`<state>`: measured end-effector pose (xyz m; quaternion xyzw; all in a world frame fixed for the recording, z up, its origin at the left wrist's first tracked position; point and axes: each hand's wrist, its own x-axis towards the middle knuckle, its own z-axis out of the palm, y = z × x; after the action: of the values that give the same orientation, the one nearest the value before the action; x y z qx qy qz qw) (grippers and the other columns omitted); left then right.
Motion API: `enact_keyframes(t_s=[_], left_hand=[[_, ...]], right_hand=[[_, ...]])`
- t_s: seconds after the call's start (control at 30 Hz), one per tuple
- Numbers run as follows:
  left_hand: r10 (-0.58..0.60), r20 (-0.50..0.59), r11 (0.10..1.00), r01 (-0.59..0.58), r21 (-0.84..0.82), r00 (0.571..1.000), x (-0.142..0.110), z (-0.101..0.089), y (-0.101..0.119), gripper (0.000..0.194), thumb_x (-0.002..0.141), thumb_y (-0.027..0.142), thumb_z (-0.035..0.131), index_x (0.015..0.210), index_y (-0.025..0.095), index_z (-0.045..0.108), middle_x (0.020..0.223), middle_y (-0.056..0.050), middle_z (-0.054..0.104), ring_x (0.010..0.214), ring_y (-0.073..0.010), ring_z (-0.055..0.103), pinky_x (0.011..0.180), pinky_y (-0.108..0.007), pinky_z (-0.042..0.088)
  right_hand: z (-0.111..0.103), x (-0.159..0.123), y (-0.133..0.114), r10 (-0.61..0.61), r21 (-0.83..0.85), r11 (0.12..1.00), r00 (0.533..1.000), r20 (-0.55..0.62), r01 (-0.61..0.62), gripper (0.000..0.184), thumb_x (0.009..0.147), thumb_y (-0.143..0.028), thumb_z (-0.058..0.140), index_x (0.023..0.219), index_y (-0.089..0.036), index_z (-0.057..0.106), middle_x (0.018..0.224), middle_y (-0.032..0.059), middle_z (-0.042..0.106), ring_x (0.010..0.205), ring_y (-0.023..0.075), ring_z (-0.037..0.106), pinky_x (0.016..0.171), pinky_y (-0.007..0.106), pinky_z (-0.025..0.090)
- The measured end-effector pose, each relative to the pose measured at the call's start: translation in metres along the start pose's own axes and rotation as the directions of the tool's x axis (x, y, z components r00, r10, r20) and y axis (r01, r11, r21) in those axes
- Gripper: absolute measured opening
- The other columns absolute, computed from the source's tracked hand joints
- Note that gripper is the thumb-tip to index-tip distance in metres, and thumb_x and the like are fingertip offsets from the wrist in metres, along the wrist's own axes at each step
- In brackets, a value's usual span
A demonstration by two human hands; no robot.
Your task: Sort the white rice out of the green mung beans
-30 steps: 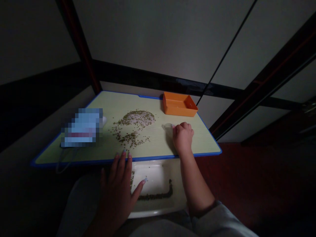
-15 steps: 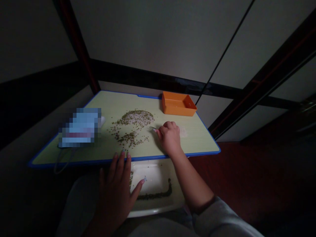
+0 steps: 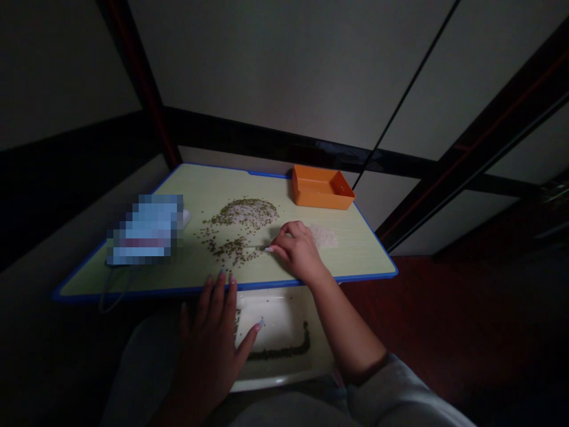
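My right hand is pinched at the near edge of the scattered green beans, closed on a thin clear plastic piece whose tip points left at them. Most of that piece is hidden by the fingers. Small green beans lie loose in front of it, and farther back is a mound of pale grains mixed with green beans. A patch of white grains sits just right of the hand. My left hand is open, fingertips at the table's front edge, thumb over a white basin.
The pale tabletop has a blue rim. An orange box stands at its back right corner. At the left lies a blurred-out blue item with a cord. Green beans line the basin's inside. Wall panels rise behind the table.
My right hand has moved left with the clear piece, from beside the white grains to the green beans, uncovering the white patch. My left hand has stayed in place.
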<state>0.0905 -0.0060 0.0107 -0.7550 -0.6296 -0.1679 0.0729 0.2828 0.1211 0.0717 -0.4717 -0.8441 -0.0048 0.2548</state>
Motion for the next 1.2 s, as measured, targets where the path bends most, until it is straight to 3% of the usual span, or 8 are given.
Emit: enact_keyframes(t_s=[0.63, 0.93, 1.2], left_hand=[[-0.028, 0.031, 0.999, 0.028, -0.024, 0.999, -0.001, -0.002, 0.001, 0.074, 0.087, 0.048, 0.038, 0.148, 0.016, 0.015, 0.157, -0.017, 0.027, 0.147, -0.0313, 0.016, 0.112, -0.062, 0.022], [-0.003, -0.003, 1.000, 0.003, -0.001, 1.000, -0.003, -0.001, 0.000, 0.074, 0.086, 0.048, 0.040, 0.148, 0.014, 0.017, 0.157, -0.017, 0.027, 0.147, -0.0319, 0.018, 0.111, -0.063, 0.024], [-0.007, -0.001, 1.000, 0.007, 0.002, 1.000, -0.001, 0.000, 0.000, 0.073, 0.087, 0.048, 0.039, 0.148, 0.014, 0.017, 0.157, -0.017, 0.027, 0.146, -0.0318, 0.018, 0.110, -0.063, 0.026]], right_hand=[[-0.008, -0.009, 0.009, -0.003, 0.090, 0.996, 0.999, -0.051, 0.007, 0.027, 0.094, -0.038, 0.053, 0.083, -0.021, 0.071, 0.102, 0.0062, 0.058, 0.102, 0.0193, 0.048, 0.089, 0.032, 0.035], [-0.010, -0.010, 0.015, 0.267, 0.018, 0.964, 0.955, -0.132, -0.267, 0.027, 0.097, -0.027, 0.042, 0.085, -0.019, 0.065, 0.098, 0.0065, 0.059, 0.095, 0.0199, 0.047, 0.082, 0.031, 0.035], [-0.016, -0.016, 0.028, 0.288, -0.038, 0.956, 0.956, -0.063, -0.290, 0.027, 0.096, -0.026, 0.042, 0.083, -0.019, 0.064, 0.098, 0.0071, 0.060, 0.095, 0.0206, 0.048, 0.081, 0.032, 0.034]])
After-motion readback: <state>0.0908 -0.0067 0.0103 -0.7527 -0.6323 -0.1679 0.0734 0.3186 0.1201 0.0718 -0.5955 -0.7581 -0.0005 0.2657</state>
